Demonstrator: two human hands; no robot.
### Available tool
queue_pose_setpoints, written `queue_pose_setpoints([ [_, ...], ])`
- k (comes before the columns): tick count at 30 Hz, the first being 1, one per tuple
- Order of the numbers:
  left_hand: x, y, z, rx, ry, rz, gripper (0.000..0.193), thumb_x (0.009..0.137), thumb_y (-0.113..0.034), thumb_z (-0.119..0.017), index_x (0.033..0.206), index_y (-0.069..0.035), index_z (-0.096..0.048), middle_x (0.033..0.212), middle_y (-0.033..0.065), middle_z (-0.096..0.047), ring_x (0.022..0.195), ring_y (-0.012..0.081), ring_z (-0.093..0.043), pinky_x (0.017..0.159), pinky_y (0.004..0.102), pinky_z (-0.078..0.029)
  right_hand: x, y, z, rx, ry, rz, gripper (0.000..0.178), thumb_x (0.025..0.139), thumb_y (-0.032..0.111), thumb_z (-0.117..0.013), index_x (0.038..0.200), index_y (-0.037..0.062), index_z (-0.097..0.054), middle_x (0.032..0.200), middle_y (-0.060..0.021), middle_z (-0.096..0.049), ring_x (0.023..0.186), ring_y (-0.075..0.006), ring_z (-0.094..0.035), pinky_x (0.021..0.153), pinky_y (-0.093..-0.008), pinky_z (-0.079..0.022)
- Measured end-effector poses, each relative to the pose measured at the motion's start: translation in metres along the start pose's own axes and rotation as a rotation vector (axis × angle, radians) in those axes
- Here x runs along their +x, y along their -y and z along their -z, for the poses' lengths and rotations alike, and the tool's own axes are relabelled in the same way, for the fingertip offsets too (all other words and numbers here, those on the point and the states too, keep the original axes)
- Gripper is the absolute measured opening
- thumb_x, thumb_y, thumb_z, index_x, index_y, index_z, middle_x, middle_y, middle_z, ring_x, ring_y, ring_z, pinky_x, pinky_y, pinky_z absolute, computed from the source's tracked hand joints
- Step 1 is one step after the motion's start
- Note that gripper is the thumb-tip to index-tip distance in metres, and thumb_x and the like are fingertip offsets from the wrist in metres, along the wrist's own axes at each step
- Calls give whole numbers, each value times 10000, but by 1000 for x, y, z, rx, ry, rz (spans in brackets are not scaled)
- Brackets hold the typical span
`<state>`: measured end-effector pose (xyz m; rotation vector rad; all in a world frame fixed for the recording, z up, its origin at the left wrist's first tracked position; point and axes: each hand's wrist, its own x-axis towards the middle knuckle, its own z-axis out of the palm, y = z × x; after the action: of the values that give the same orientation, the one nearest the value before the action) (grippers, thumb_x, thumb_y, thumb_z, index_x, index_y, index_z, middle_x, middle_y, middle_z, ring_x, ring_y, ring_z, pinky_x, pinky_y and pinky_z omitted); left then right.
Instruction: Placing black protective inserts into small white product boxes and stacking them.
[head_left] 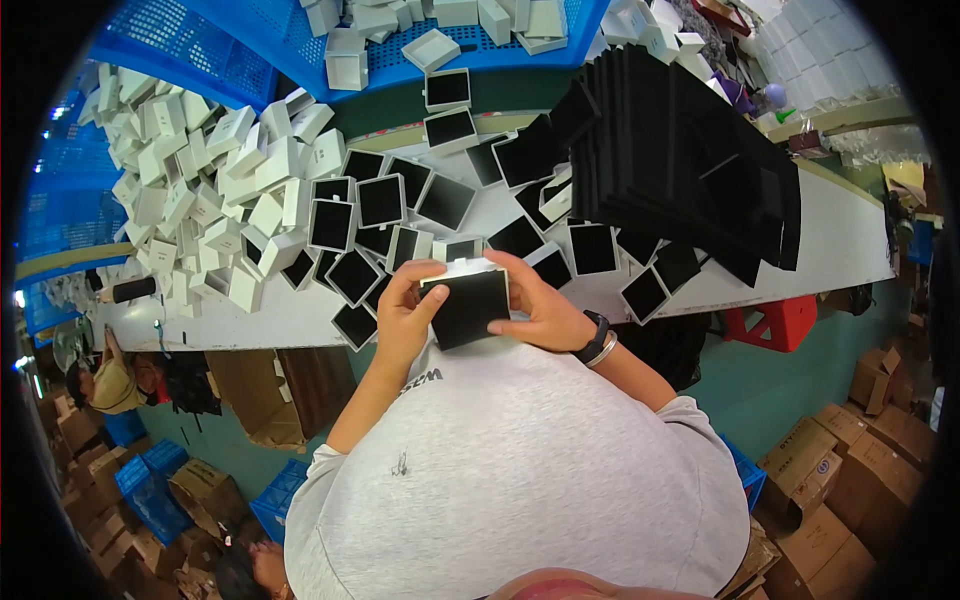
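Both my hands hold one small white box with a black square pad set in it, just in front of my chest at the table's near edge. My left hand grips its left side with the thumb on the black pad. My right hand grips the right side, fingers curled over the top rim; a dark watch and a bracelet sit on that wrist. Just beyond the box lie several more white boxes with black pads spread on the white table.
A heap of empty white boxes covers the table's left part. A tall stack of black pads fills the right part. Blue crates with more white boxes stand behind. Cardboard cartons and blue crates sit on the floor.
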<state>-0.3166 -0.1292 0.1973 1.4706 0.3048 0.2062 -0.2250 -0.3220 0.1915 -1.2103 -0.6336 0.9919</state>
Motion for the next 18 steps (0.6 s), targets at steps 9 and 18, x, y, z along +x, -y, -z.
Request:
queue_pose_setpoints([
  [9,-13,12,1,280,-61,54,211,860,-35,-584,1069,-50,-604,736,-46,-478,611,14,-400,535,178,-300,-4,-6,-5,150,-146,-48,458,850,29,-603,1243,71,-372,1060,-68,-539,892,-122,-566,738,-263,-477],
  [18,-30,4,-34,86,76,325,678,829,-4,-602,1413,-107,-273,1160,121,-546,1051,174,-549,879,284,-441,-5,-30,12,-359,-500,85,218,906,134,-564,1065,50,-441,801,-79,-556,639,-147,-509,590,-276,-411],
])
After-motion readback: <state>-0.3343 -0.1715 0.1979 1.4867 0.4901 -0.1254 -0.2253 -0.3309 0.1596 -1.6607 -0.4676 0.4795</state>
